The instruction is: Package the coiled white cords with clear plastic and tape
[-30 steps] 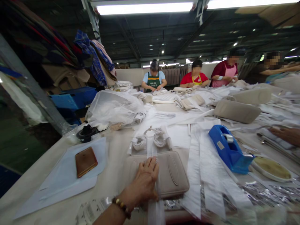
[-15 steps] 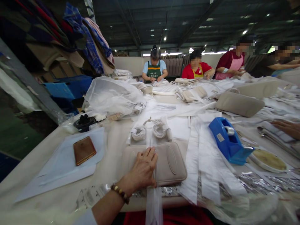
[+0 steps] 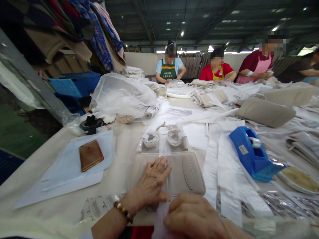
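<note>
My left hand point(image 3: 152, 182) lies flat and open on a beige padded bag point(image 3: 180, 176), fingers spread over a translucent white strip point(image 3: 164, 144). The strip runs down the bag's middle and over its near side. My right hand point(image 3: 193, 215), slightly blurred, is closed on the strip's lower part at the table's near edge. Stitched ovals mark the bag's front. Just beyond the bag lie two coiled beige straps point(image 3: 150, 140), wrapped in clear film, with the strip passing between them.
A blue tape dispenser point(image 3: 254, 156) and flat white strips point(image 3: 226, 179) lie to the right. At left, a brown phone point(image 3: 91, 155) rests on paper sheets point(image 3: 67, 179). Plastic bags point(image 3: 122, 94) are heaped further back. Several co-workers sit or stand across the table.
My right hand has come into view at the bottom, gripping the strip. A hand at the far right edge is gone from there. My left hand stays on the bag; the view shifted slightly.
</note>
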A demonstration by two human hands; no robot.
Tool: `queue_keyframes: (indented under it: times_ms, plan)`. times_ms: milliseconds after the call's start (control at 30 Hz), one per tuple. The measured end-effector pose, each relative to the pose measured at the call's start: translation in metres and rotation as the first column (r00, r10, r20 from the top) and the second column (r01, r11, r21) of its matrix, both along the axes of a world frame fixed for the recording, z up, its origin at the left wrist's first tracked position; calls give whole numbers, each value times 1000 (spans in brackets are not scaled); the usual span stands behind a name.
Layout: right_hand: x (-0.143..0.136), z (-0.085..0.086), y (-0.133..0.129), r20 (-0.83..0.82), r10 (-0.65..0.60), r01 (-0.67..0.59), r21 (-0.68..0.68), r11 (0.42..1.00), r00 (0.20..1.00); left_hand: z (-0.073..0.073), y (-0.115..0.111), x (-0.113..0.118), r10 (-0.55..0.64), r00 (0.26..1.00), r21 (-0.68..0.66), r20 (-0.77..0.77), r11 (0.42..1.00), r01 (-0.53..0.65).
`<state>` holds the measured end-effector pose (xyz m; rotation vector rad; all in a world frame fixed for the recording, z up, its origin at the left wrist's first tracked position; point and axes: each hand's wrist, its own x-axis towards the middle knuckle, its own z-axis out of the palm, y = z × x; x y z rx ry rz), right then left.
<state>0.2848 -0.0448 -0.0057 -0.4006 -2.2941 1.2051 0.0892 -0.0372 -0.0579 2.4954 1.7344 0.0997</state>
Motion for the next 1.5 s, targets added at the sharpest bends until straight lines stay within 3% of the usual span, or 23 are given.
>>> queue_keyframes:
  times_ms: [100, 200, 300, 400, 533, 600, 733, 833, 1000, 1200, 1400, 1500]
  plan:
    - [-22, 6, 41, -136, -25, 40, 111, 993, 990, -9, 0, -6, -50, 999, 63, 20, 997, 49]
    - [-43, 3, 74, -231, -204, 212, 13, 977, 951, -15, 1, -8, -92, 992, 140, 84, 987, 80]
    - [-56, -8, 94, -125, -411, 373, -247, 894, 903, -20, 3, -9, -86, 981, 162, 173, 985, 57]
    - [-64, -23, 104, 25, -482, 450, -402, 797, 876, -33, 6, -11, -140, 976, 285, 166, 954, 89]
    - [-68, -42, 110, 92, -517, 505, -411, 759, 851, -58, 10, -17, -169, 983, 544, 75, 833, 102]
    - [-69, -48, 111, 104, -537, 532, -380, 756, 837, -61, 9, -18, -151, 988, 558, 45, 824, 101]
    - [-70, -53, 112, 108, -557, 556, -343, 757, 824, -48, 4, -19, -137, 990, 403, -40, 904, 141]
    - [-68, -57, 112, 62, -556, 541, -342, 768, 829, -37, 0, -19, -113, 993, 370, -36, 922, 118]
    - [-62, -62, 109, -58, -600, 540, -371, 755, 798, -31, -1, -17, -100, 979, 317, 176, 947, 40]
    - [-65, -65, 111, -19, -621, 582, -328, 744, 783, -31, 2, -17, -119, 949, 360, 290, 933, 7]
    - [-68, -65, 114, -8, -617, 584, -313, 749, 787, -12, -6, -27, -74, 896, 193, 438, 981, -13]
    - [-68, -64, 114, 6, -606, 577, -313, 754, 795, -6, -8, -29, -65, 882, 239, 467, 969, -55]
